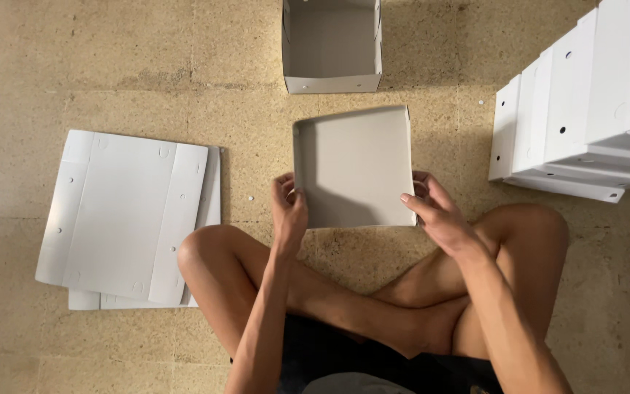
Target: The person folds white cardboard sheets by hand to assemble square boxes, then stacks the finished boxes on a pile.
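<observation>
Both hands, left hand [288, 211] and right hand [432, 211], are gripping the half-folded white cardboard box [355, 166]; uneven pressure could be creasing its walls.

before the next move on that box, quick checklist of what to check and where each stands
1. Left hand grips the left wall of the white cardboard box: ok.
2. Right hand holds the right wall near the bottom corner: ok.
3. Three walls of the box stand up: the left and far ones ok, the right cannot tell.
4. Near edge of the box closed: not ok, it looks open toward the person.
5. Flat cardboard sheets lie stacked by the left knee, apart from the box: ok.
6. Finished open box ahead and the stack of folded boxes on the right stand apart from the hands: ok.
</observation>
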